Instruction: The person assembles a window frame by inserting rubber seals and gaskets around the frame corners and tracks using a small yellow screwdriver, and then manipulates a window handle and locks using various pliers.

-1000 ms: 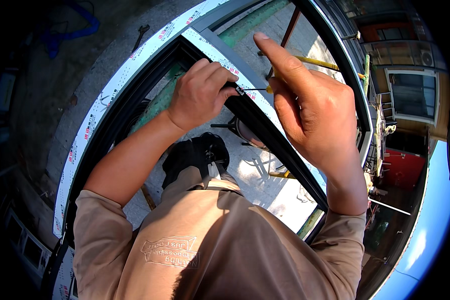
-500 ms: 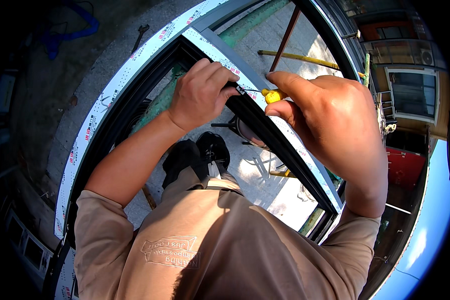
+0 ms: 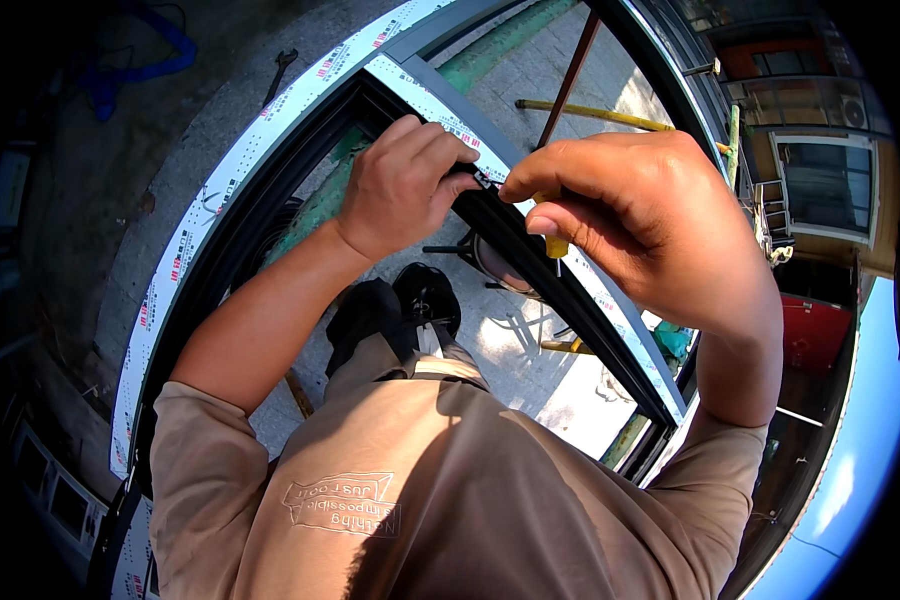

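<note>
My left hand (image 3: 405, 185) is closed at the inner edge of the frame's crossbar (image 3: 460, 128), thumb and finger pinching a small metal fitting (image 3: 483, 181). A black groove runs along that bar. From the other side my right hand (image 3: 630, 205) comes over the bar, fingers curled round a screwdriver with a yellow handle (image 3: 556, 243). A short bit of its shaft shows below the handle. The right index fingertip is at or very near the fitting; whether it touches cannot be made out. The rest of the screwdriver is hidden in my palm.
The large window frame (image 3: 185, 240), wrapped in printed white film, surrounds my legs. Green supports (image 3: 310, 215) lie beneath it. A wrench (image 3: 282, 72) rests on the ground at the far left. Below the bar stands a round stool (image 3: 500, 262). A yellow pole (image 3: 590, 113) lies beyond.
The screwdriver has swung round in my right hand, its handle now toward me and its shaft off the fitting. My right index fingertip has moved left to the fitting; the left hand stays.
</note>
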`<action>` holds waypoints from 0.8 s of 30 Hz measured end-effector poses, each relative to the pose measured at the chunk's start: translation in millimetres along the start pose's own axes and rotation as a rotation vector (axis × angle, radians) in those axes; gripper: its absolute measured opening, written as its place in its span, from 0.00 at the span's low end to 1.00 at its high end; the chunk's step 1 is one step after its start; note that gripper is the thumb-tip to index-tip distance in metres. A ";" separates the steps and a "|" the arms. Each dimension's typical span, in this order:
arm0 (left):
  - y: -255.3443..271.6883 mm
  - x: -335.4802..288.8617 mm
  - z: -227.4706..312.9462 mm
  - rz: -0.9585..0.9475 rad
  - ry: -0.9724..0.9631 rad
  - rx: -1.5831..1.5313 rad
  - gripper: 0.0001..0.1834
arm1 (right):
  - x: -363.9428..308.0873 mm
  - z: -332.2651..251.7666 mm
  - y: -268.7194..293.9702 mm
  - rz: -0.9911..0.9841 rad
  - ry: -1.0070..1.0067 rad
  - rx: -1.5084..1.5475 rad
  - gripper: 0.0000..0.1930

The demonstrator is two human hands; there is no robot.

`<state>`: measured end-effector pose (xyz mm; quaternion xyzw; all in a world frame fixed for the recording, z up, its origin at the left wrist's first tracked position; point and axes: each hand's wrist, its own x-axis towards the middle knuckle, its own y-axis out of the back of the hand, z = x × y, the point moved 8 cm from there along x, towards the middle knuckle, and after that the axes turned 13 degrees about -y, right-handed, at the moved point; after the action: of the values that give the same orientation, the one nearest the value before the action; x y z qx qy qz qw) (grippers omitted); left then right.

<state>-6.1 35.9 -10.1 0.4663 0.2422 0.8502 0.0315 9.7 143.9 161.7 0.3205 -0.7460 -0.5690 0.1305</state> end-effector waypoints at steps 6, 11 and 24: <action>0.8 0.5 -0.4 0.016 -0.009 -0.030 0.16 | -1.7 2.5 5.9 0.018 -0.049 0.015 0.21; 1.7 -0.1 0.0 0.027 -0.009 -0.021 0.16 | -1.2 -12.7 14.1 0.228 -0.079 -0.270 0.17; 1.1 1.8 -0.1 0.034 0.004 -0.043 0.16 | 1.1 -3.0 6.1 0.165 -0.028 -0.170 0.22</action>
<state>-7.1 35.4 -8.3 0.4678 0.2159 0.8567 0.0267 8.5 141.8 168.2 0.2376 -0.7207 -0.6220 0.1931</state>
